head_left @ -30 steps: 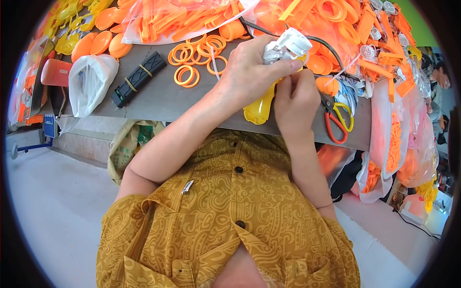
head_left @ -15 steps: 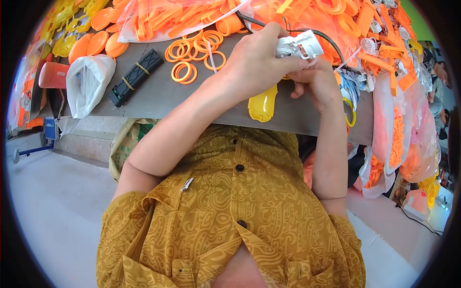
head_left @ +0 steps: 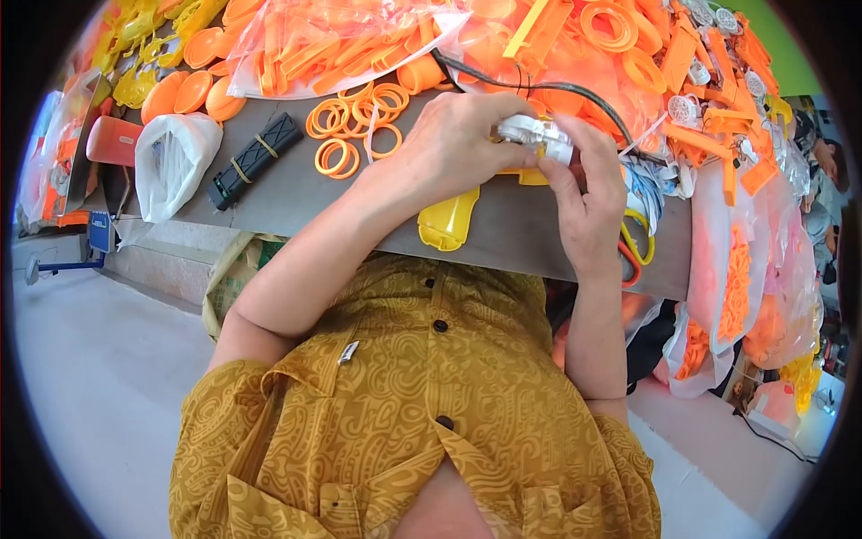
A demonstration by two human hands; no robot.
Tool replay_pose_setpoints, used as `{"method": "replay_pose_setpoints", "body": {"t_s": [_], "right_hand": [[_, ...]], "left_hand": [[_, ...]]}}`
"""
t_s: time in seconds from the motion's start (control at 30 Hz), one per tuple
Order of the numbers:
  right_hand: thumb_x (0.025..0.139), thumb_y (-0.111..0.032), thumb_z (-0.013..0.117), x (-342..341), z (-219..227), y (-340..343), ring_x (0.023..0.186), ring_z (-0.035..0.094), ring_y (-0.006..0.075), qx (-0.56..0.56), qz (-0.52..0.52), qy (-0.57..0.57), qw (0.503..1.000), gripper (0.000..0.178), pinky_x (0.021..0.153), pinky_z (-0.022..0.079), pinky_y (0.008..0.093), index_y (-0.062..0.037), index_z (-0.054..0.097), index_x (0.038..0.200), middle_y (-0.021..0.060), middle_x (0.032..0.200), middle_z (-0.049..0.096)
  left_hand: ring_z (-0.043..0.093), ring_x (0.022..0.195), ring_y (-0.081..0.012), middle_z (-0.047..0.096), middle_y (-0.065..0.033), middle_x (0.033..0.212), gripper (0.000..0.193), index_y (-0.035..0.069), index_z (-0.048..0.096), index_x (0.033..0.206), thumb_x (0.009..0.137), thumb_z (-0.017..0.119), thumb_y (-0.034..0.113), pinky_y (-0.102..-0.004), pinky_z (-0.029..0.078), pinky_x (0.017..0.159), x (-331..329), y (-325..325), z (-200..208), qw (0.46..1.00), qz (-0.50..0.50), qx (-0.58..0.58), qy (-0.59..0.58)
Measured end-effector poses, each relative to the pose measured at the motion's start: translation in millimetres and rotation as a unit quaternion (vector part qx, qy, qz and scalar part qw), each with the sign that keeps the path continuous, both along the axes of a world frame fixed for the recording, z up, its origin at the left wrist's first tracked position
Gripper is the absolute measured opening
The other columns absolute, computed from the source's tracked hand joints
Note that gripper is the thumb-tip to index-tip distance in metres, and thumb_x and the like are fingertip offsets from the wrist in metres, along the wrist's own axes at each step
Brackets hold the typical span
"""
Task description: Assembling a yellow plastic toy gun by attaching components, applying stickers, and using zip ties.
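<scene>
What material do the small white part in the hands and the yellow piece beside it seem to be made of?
White part: probably moulded plastic, glossy, with sharp small ribs. Yellow piece: likely plastic too, smooth and shiny with a uniform colour. Both hands, left and right, hold the white part.

Two hands, the left hand [head_left: 453,148] and the right hand [head_left: 588,202], meet at one small white part [head_left: 536,136] right of centre. One yellow moulded piece [head_left: 449,218] lies below them. One black bundle [head_left: 254,160] and one white bag [head_left: 175,162] sit at left. About ten orange rings [head_left: 355,126] lie loose above centre; overlaps blur the exact count.
</scene>
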State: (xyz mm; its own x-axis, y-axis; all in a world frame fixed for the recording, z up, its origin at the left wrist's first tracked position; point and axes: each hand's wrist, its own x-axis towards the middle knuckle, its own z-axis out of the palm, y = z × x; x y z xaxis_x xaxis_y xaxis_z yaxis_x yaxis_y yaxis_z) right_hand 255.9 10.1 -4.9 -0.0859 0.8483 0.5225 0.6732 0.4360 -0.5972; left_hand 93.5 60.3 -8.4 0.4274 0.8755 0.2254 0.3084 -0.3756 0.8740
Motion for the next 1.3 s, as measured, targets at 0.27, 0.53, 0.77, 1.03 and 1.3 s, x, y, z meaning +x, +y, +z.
{"method": "replay_pose_setpoints", "body": {"t_s": [0.27,0.53,0.77,1.03,1.3], "right_hand": [[0.082,-0.002,0.053,4,-15,-2,0.078,0.05,0.0086,-0.138,0.018,0.314,0.939,0.028,0.07,0.041,0.0204,-0.0007,0.049,0.11,0.0035,0.091,0.053],[0.086,-0.005,0.048,1,-20,-2,0.082,0.053,0.0128,-0.175,0.071,0.472,0.861,0.028,0.074,0.048,0.0298,-0.0004,0.045,0.113,0.0055,0.095,0.053],[0.086,-0.005,0.047,9,-27,-1,0.093,0.054,0.0184,-0.184,0.114,0.515,0.829,0.029,0.079,0.048,0.0349,-0.0012,0.043,0.114,0.0074,0.102,0.051],[0.085,-0.006,0.048,6,-30,-7,0.098,0.053,0.0201,-0.193,0.119,0.539,0.811,0.029,0.08,0.047,0.0361,-0.0011,0.044,0.114,0.0097,0.108,0.051],[0.086,-0.009,0.049,11,-33,-7,0.096,0.053,0.0197,-0.185,0.15,0.565,0.79,0.028,0.077,0.048,0.0353,-0.002,0.046,0.113,0.009,0.106,0.053]], "left_hand": [[0.059,0.06,-0.0147,0.057,-0.0058,0.071,0.044,0.004,0.051,0.108,0.068,0.068,0.009,-0.0258,0.045,0.05,-17,-51,51,0.996,-0.081,0.004,0.044],[0.057,0.086,-0.028,0.057,-0.0128,0.096,0.035,0.004,0.058,0.099,0.066,0.054,-0.004,-0.0342,0.047,0.068,-19,5,49,0.939,-0.019,0.313,0.14],[0.048,0.097,-0.0182,0.05,-0.0134,0.105,0.036,0.007,0.056,0.107,0.073,0.065,0.014,-0.0278,0.041,0.076,-3,51,78,0.51,0.009,0.643,0.571],[0.041,0.106,-0.0171,0.056,0.0054,0.094,0.047,0.017,0.054,0.105,0.069,0.063,0.045,-0.043,0.025,0.095,11,84,65,0.627,-0.3,0.534,0.481],[0.048,0.092,-0.0153,0.056,0.0029,0.077,0.022,0.012,0.058,0.077,0.065,0.066,0.029,-0.0422,0.024,0.096,-1,84,84,0.595,-0.295,0.601,0.444]]}}
